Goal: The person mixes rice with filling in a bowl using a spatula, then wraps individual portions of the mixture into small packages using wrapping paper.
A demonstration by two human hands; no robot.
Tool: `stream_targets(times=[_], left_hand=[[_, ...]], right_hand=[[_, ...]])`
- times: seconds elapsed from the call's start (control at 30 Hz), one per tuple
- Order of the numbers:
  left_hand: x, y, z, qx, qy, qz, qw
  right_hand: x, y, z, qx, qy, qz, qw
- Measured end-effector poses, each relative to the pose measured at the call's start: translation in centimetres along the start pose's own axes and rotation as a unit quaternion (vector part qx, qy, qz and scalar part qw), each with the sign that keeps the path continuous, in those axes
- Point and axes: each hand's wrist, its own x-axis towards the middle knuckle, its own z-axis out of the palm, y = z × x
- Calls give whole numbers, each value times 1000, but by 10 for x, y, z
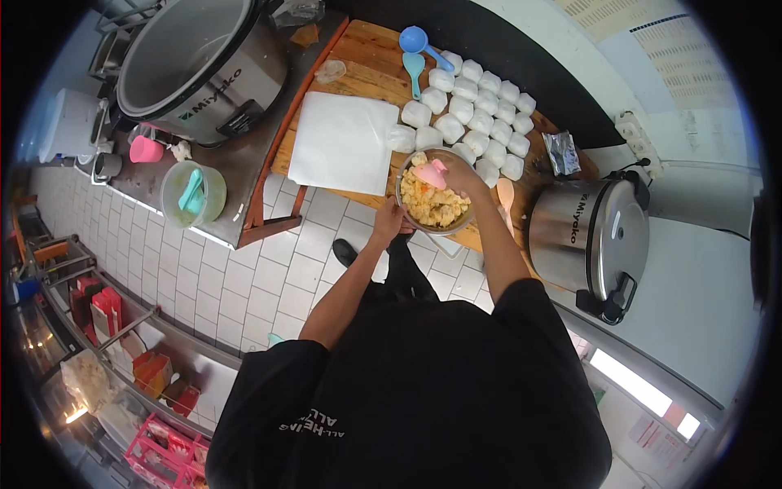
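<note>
My left hand [389, 220] grips the rim of a round metal bowl [401, 181] at its lower left side. Yellowish, crumbly food with orange bits [437, 210] fills much of the bowl. Over the bowl, my right hand [463, 179] is closed around a pink scoop [432, 173], whose head touches the food. Just beyond the bowl, several white wrapped bundles [462, 108] sit in close rows on the wooden table. To the left of the bowl lies a stack of white paper sheets [342, 138].
A blue ladle [414, 39] and a teal spoon [414, 69] lie at the table's far end. One Miyako cooker [570, 216] stands lidded at right; another [236, 90] is uncovered at left. A tub [213, 200] with a teal scoop stands near the left counter's edge.
</note>
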Motion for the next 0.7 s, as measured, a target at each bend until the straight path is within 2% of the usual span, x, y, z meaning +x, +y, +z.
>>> stream_targets(times=[0.03,0.07,0.1,0.17,0.27,0.3,0.37,0.47,0.5,0.6,0.7], left_hand=[[2,1,1,6,9,-1,1000],[2,2,3,10,20,-5,1000],[-2,-1,3,6,23,-10,1000],[1,3,3,4,15,-12,1000],[3,-3,5,17,31,-7,999],[5,-7,3,20,30,-12,999],[11,-15,2,42,33,18,998],[7,-1,13,7,38,35,999],[9,0,12,44,45,38,997],[5,-3,10,9,34,20,999],[0,-14,9,19,1,15,1000]], right_hand=[[0,16,8,-109,131,-123,978],[-6,27,16,-214,252,-242,912],[-32,22,26,-215,245,-240,914],[-85,-17,38,-250,189,-26,949],[-75,10,80,-254,180,6,950],[-59,27,87,-244,239,-33,939],[-24,23,61,-244,224,-25,943],[-44,14,40,-224,230,-20,947],[-50,7,33,-207,239,-30,948],[-82,14,46,-242,242,-5,939],[-37,40,58,-226,230,19,946]])
